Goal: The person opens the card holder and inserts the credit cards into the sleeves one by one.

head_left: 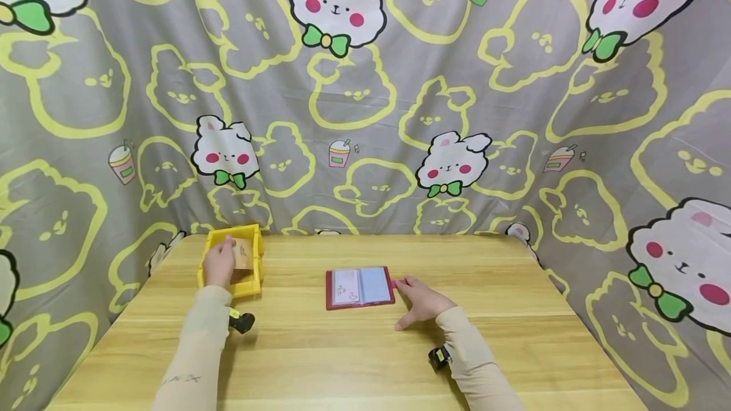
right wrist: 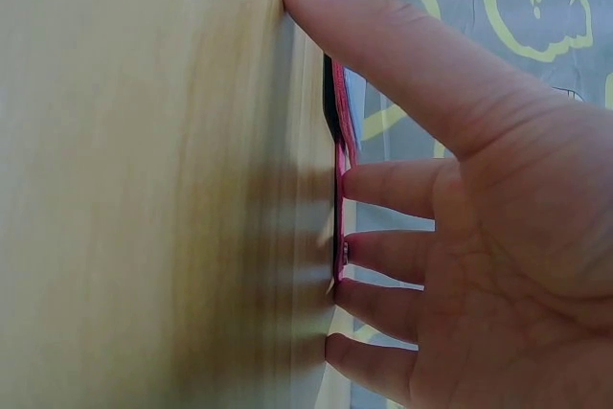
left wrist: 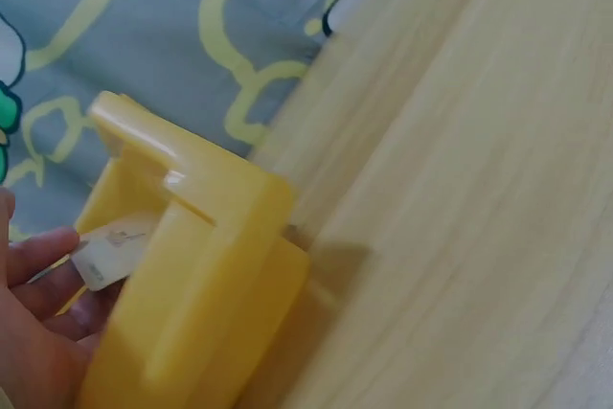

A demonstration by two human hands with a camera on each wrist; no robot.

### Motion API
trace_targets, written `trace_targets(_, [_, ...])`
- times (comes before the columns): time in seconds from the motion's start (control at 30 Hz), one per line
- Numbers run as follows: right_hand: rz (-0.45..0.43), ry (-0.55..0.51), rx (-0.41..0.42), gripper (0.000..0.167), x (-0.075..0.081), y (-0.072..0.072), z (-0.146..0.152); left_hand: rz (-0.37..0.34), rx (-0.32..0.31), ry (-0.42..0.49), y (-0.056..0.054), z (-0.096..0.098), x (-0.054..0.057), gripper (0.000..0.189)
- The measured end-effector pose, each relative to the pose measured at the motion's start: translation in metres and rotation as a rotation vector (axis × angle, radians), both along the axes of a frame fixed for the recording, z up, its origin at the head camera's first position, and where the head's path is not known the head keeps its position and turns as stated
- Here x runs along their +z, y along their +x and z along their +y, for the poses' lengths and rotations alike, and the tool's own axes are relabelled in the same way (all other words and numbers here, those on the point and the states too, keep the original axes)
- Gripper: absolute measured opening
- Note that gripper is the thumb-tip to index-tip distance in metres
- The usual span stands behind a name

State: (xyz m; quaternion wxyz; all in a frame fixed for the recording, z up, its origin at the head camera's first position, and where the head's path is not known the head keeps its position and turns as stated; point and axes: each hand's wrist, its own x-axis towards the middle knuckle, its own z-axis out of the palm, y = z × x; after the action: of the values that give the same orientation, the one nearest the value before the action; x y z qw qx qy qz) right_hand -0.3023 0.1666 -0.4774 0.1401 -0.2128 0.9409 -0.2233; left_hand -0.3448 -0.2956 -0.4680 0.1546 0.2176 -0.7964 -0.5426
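My left hand (head_left: 219, 262) is inside a yellow plastic bin (head_left: 255, 231) at the table's left, its fingers pinching a tan card (head_left: 243, 254) with faint print. In the left wrist view, the bin's wall (left wrist: 182, 313) hides part of the card (left wrist: 110, 254) and fingers. A red card holder (head_left: 329, 290) lies spread flat mid-table, with a patterned card in its left clear sleeve and a pale blue right side. My right hand (head_left: 424, 302) is at its right edge, fingertips (right wrist: 359, 181) on the pink strap (right wrist: 339, 227), thumb resting on the table.
The wood-grain table (head_left: 320, 360) spans the lower view. Behind and beside it hangs a grey curtain (head_left: 365, 189) with cartoon rabbits. Each wrist wears a small black camera, one on the left (head_left: 244, 322) and one on the right (head_left: 438, 358).
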Motion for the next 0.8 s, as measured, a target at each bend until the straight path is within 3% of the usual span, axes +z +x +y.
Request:
trace_targets(0.33, [-0.004,0.003,0.003,0.105,0.0,-0.002,0.0,0.12,0.077,0.007,0.009,0.001,0.036,0.065])
trace_targets(0.47, [0.007,0.006,0.01,0.105,-0.001,-0.003,0.001,0.173,0.089,0.135,0.012,0.007,0.048,0.062])
trace_targets(0.6, [0.011,0.004,0.013,0.105,-0.002,-0.003,0.001,0.242,0.052,0.28,0.015,0.018,0.058,0.056])
trace_targets(0.8, [0.009,0.002,0.012,0.106,-0.002,-0.003,0.001,0.307,-0.027,0.401,0.018,0.043,0.06,0.052])
